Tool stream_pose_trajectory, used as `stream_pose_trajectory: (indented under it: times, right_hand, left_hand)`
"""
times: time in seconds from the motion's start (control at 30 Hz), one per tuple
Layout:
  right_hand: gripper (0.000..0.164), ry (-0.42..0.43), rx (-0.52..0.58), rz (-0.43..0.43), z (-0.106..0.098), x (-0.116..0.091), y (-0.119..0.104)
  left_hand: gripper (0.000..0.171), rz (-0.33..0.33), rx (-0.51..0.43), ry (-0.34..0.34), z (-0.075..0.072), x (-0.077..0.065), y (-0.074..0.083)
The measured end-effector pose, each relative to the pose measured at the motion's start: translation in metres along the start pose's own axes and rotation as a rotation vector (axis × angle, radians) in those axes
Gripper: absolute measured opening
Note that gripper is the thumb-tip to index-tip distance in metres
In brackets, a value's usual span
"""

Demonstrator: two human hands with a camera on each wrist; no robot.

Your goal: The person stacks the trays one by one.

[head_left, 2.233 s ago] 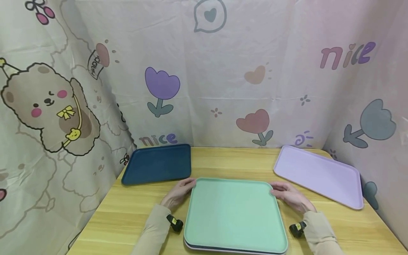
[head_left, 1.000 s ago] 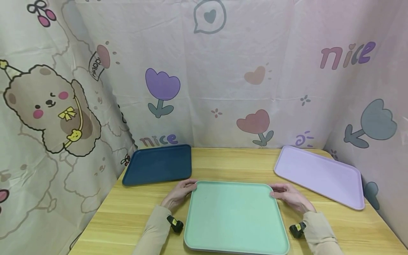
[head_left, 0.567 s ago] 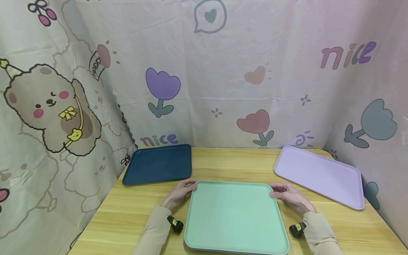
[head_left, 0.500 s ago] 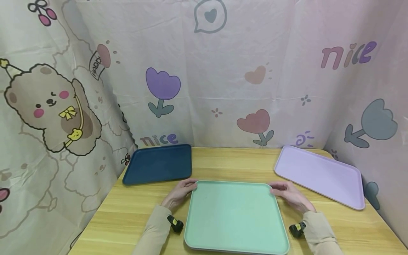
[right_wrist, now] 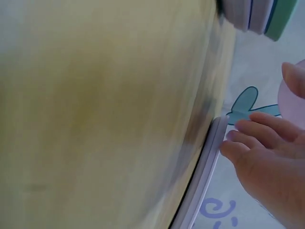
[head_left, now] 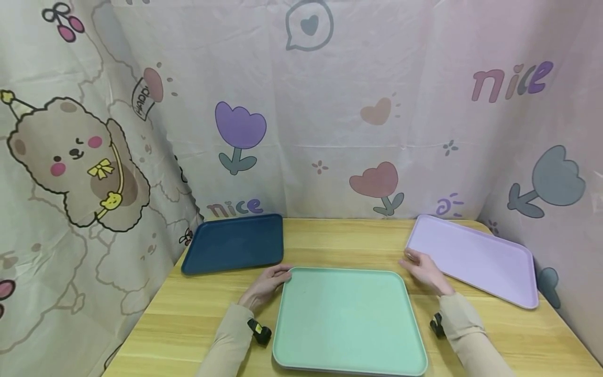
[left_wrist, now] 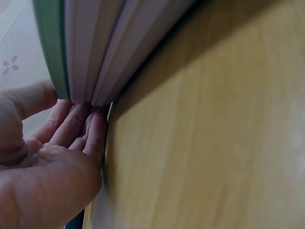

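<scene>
A mint green rectangular tray (head_left: 350,320) lies on top of a stack on the table in the head view. Below it, the left wrist view shows pale lavender-looking tray edges (left_wrist: 102,45). My left hand (head_left: 265,285) touches the stack's far left corner, thumb at the green rim and loosely bent fingers along the side. Off the stack, my right hand (head_left: 430,272) hovers by the near left end of a lavender tray (head_left: 476,259), holding nothing. Its fingers look relaxed beside that tray's edge in the right wrist view, contact unclear.
A dark blue tray (head_left: 235,244) lies at the back left of the wooden table (head_left: 346,238). Printed curtains (head_left: 320,104) enclose the table at the back and both sides. A small black wrist camera (head_left: 259,332) sits under the left sleeve.
My right hand has left the green tray's far right corner and moved up and slightly outward to the lavender tray. My left hand stays at its corner. Earlier, the stack shifted slightly.
</scene>
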State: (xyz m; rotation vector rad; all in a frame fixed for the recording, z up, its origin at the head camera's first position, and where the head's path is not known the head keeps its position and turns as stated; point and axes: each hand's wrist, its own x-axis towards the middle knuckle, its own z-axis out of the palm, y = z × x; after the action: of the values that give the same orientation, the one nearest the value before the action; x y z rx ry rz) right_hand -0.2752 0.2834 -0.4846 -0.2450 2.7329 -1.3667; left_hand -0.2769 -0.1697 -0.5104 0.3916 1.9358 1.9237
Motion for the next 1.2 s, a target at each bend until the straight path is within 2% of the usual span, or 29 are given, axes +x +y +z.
stream_pose_trajectory:
  times: [0.1,0.4,0.6,0.9,1.07,1.2]
  right_hand:
    - [0.076,-0.053,-0.017,0.036,-0.001,0.005,-0.002]
    - [0.073,-0.075,-0.121,0.052,-0.004,0.009,-0.004]
    - [0.073,-0.102,-0.124,0.035,-0.002,0.008,-0.004]
    - [0.072,-0.217,-0.064,-0.019,0.01,0.01,-0.013]
    - [0.066,-0.285,0.029,-0.051,0.013,0.011,-0.015]
    - [0.06,-0.282,0.096,-0.111,0.013,0.01,-0.012]
  left_hand:
    - [0.045,-0.003,0.001,-0.007,0.0,0.0,0.0]
    - [0.043,-0.012,-0.006,-0.012,0.001,0.0,-0.001]
    - [0.044,-0.003,0.001,-0.016,-0.001,0.001,-0.002]
    - [0.046,0.016,0.009,-0.022,-0.001,0.002,-0.002]
    - [0.047,0.016,0.012,-0.005,0.0,0.001,-0.003]
    - [0.047,0.015,0.009,-0.002,0.0,0.0,-0.003]
